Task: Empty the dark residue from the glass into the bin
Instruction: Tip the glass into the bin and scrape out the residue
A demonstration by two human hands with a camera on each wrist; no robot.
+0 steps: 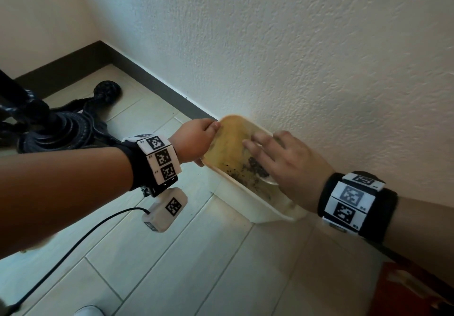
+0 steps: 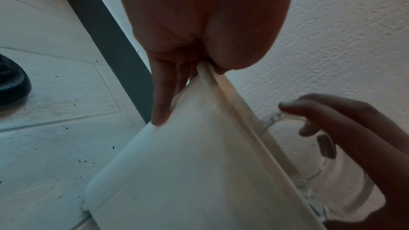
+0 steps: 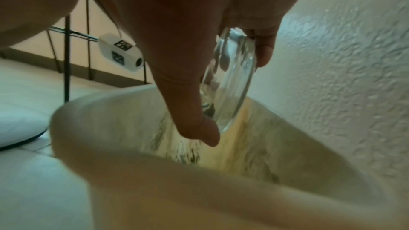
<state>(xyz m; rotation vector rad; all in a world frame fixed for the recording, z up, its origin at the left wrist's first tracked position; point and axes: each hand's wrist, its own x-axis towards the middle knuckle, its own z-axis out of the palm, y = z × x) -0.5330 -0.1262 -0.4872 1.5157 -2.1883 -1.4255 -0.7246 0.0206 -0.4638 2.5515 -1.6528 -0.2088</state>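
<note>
At centre frame, the left hand [image 1: 196, 141] pinches the tilted bin [image 1: 245, 192] rim; the right hand [image 1: 292, 168] clasps the glass mug [image 3: 232, 83] upended inside. A wobbling bin could scatter residue [image 1: 255, 168] onto the floor [image 1: 172, 254].

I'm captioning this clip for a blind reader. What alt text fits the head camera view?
A person's right hand tips a clear glass into a cream plastic bin tilted against a textured white wall, dark residue lying inside. Their left hand grips the bin's rim.
</note>
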